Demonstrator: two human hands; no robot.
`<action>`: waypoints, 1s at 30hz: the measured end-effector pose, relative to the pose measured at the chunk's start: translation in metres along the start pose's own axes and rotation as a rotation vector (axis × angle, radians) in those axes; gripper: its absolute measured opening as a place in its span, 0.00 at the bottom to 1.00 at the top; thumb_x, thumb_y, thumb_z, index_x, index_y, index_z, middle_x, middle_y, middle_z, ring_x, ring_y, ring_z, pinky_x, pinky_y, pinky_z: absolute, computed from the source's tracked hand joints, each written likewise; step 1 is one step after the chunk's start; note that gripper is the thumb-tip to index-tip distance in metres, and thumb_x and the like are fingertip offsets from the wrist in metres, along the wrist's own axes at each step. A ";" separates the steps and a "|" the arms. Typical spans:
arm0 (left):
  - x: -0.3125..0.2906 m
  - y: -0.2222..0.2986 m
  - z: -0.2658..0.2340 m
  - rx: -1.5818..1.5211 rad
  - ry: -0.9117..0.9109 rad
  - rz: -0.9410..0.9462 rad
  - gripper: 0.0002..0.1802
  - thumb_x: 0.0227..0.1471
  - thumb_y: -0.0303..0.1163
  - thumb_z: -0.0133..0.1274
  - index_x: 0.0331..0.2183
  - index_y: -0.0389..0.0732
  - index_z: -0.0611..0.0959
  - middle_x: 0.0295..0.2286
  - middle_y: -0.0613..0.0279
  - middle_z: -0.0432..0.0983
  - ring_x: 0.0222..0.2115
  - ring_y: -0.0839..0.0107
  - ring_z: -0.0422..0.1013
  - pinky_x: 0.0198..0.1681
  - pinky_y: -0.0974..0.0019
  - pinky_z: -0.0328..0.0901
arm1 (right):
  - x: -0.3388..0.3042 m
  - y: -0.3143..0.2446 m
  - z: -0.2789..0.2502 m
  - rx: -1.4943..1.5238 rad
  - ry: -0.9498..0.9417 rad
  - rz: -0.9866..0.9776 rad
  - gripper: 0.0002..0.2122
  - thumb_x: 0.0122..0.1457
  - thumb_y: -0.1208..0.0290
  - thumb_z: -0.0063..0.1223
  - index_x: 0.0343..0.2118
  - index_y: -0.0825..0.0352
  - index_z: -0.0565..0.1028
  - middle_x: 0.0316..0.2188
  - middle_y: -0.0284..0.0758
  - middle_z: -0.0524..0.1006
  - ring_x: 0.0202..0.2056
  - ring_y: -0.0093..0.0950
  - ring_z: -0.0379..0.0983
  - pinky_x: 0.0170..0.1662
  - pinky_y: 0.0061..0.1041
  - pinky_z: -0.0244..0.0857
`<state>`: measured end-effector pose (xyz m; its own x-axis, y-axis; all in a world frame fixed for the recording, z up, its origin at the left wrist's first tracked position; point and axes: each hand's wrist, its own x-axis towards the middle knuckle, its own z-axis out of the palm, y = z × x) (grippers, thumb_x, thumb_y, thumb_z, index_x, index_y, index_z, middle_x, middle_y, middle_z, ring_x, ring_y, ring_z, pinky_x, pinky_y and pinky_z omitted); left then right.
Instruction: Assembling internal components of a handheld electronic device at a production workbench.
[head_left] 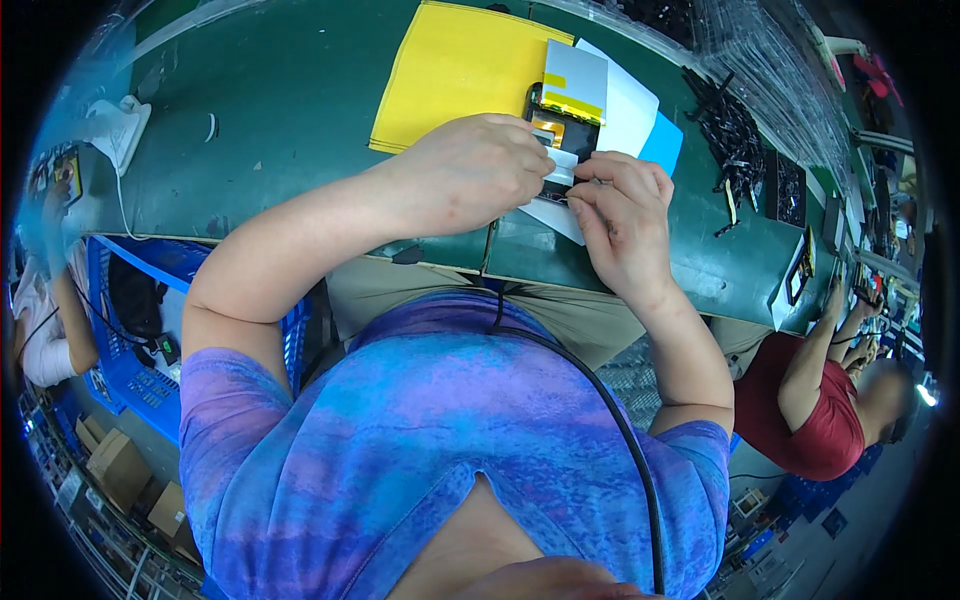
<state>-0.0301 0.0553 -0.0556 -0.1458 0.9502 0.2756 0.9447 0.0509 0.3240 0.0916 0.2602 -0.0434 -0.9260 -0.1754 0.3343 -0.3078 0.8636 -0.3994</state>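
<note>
In front of me on the green table lies an opened black handheld device (576, 137), with a copper-coloured patch showing inside it. A flat silver battery-like pack (577, 75) with yellow tape sits at its far end. A pale strip (562, 168) crosses the device between my hands. My left hand (478, 172) comes in from the left, its fingers curled closed with the tips at the strip's left end. At the near right edge of the device, my right hand (628, 205) is closed in a pinch. Whatever either hand holds is hidden or too small to name.
A yellow sheet (450, 75) and a blue sheet (662, 143) lie by the device. Black strips (735, 140) are heaped to the right. A white device with a cable (122, 130) stands far left, above a blue crate (140, 375). A co-worker in red (800, 410) is at right.
</note>
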 end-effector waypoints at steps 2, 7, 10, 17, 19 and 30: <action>-0.001 0.000 0.000 0.006 -0.001 0.000 0.09 0.50 0.30 0.58 0.35 0.39 0.85 0.42 0.60 0.81 0.48 0.64 0.75 0.60 0.58 0.65 | 0.002 -0.001 0.000 -0.006 -0.003 -0.007 0.04 0.50 0.76 0.63 0.29 0.63 0.79 0.39 0.29 0.78 0.49 0.30 0.72 0.56 0.36 0.54; -0.001 0.001 -0.001 0.006 -0.002 -0.007 0.09 0.50 0.31 0.58 0.35 0.38 0.85 0.42 0.60 0.81 0.49 0.64 0.75 0.60 0.58 0.64 | 0.002 -0.004 -0.001 -0.005 -0.014 -0.005 0.04 0.50 0.76 0.62 0.29 0.63 0.79 0.38 0.29 0.78 0.50 0.30 0.73 0.56 0.38 0.53; 0.000 0.000 -0.001 -0.008 -0.011 -0.005 0.10 0.50 0.31 0.58 0.35 0.38 0.85 0.43 0.60 0.81 0.49 0.64 0.75 0.60 0.58 0.64 | 0.000 -0.004 0.000 -0.033 0.024 -0.032 0.04 0.50 0.76 0.62 0.29 0.63 0.79 0.39 0.30 0.78 0.50 0.31 0.73 0.57 0.38 0.53; 0.000 0.001 -0.002 -0.004 -0.029 -0.023 0.10 0.50 0.31 0.58 0.36 0.39 0.85 0.43 0.60 0.81 0.49 0.64 0.75 0.60 0.58 0.64 | -0.001 -0.003 0.001 -0.014 0.046 -0.038 0.04 0.50 0.76 0.63 0.29 0.63 0.79 0.39 0.29 0.78 0.49 0.31 0.73 0.57 0.38 0.53; 0.000 0.000 -0.001 0.000 -0.023 -0.018 0.10 0.50 0.31 0.58 0.36 0.39 0.85 0.43 0.61 0.81 0.49 0.64 0.75 0.60 0.58 0.64 | 0.000 -0.004 0.000 -0.002 0.035 -0.040 0.04 0.49 0.76 0.63 0.29 0.63 0.79 0.39 0.30 0.78 0.49 0.31 0.73 0.56 0.38 0.54; 0.000 0.000 -0.001 0.015 -0.020 -0.013 0.10 0.50 0.31 0.58 0.36 0.39 0.85 0.43 0.61 0.81 0.49 0.64 0.74 0.60 0.58 0.65 | -0.002 -0.001 0.001 0.024 0.049 0.012 0.05 0.48 0.77 0.63 0.29 0.63 0.80 0.40 0.30 0.78 0.48 0.30 0.73 0.55 0.35 0.55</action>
<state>-0.0302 0.0549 -0.0551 -0.1520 0.9555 0.2529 0.9471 0.0676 0.3137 0.0931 0.2597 -0.0443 -0.9181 -0.1413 0.3703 -0.3023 0.8538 -0.4239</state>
